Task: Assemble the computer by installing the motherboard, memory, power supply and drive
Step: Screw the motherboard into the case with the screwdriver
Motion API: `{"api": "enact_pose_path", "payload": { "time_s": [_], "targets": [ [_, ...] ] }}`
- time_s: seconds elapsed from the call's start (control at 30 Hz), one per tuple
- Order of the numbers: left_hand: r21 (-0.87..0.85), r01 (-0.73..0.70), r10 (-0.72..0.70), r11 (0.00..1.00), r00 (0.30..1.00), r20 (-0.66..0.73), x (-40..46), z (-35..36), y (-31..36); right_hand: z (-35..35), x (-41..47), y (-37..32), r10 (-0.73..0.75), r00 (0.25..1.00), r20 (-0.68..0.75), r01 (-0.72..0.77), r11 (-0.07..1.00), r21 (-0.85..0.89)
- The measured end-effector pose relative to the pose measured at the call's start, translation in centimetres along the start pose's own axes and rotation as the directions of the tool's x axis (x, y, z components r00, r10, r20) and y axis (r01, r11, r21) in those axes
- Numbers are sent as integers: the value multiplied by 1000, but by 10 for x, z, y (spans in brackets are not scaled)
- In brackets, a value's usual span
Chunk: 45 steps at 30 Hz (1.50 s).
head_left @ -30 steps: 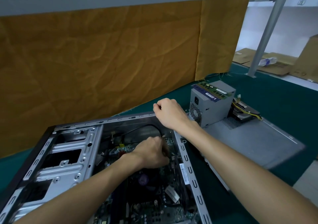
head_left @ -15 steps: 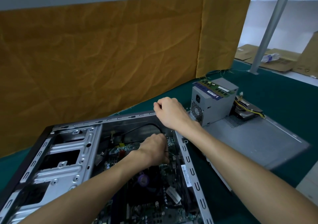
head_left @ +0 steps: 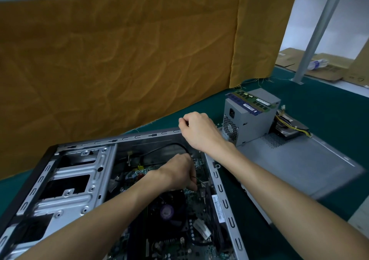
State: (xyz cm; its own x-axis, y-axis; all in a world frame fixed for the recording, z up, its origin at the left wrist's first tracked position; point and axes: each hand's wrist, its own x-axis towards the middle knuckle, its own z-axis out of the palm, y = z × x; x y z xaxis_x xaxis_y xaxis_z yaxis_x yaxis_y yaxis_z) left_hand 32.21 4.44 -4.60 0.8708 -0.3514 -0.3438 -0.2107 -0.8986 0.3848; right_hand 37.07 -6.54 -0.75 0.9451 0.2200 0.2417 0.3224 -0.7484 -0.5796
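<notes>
Motherboard (head_left: 175, 215), seated in case (head_left: 79, 179): I see left hand (head_left: 177, 172) pinching thin wire (head_left: 199, 180); right hand (head_left: 199, 131) fisted at case's 1 o'clock corner, grip unclear; power supply (head_left: 249, 120) at 2 o'clock.

Matt grey sheet-metal case (head_left: 83, 181) (perforated side panel (head_left: 299, 159) too), creased ochre cloth backdrop (head_left: 119, 60), green felt-like tabletop (head_left: 329, 108).
</notes>
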Motion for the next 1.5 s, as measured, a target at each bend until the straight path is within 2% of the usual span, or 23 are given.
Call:
{"api": "enact_pose_path", "payload": {
  "time_s": [0.27,0.43,0.5,0.6,0.73,0.83,0.93,1.03,1.2,1.33,1.43,1.5],
  "targets": [
    [-81,47,-44,996,998,45,5,4,-7,1,1,2,-3,1000,-2,3,1000,-16],
    [-91,70,-73,993,997,-32,-11,2,-11,-4,4,-1,27,1000,4,-27,1000,-9],
    [-88,151,-151,985,988,-2,-20,-4,-13,-5,5,-1,40,999,18,-40,999,-10],
    [26,304,-305,952,946,109,-33,-11,-21,-5,4,-1,41,999,25,-41,999,-22],
    [30,459,-460,888,888,15,-45,-12,-40,-7,0,-3,16,1000,25,-15,999,-39],
    [26,525,-526,851,850,30,-47,-8,-48,-8,-2,-5,1,999,35,0,999,-41],
    [-20,549,-550,835,835,-22,-47,-6,-50,-9,-1,-6,0,999,46,2,998,-57],
    [-10,570,-570,822,822,3,-51,-7,-51,-7,0,-4,-1,999,48,4,998,-62],
    [66,572,-565,817,819,-97,-54,-5,-54,-5,3,-1,-16,999,48,19,997,-72],
    [45,546,-538,837,834,-121,-54,-2,-58,-4,2,0,-45,998,36,48,995,-86],
    [27,536,-532,844,842,-89,-52,-8,-61,-4,-1,-4,-113,993,22,115,974,-194],
    [31,531,-528,847,846,-66,-52,-11,-60,-2,-5,-8,-219,976,8,210,923,-324]
  ]
}}
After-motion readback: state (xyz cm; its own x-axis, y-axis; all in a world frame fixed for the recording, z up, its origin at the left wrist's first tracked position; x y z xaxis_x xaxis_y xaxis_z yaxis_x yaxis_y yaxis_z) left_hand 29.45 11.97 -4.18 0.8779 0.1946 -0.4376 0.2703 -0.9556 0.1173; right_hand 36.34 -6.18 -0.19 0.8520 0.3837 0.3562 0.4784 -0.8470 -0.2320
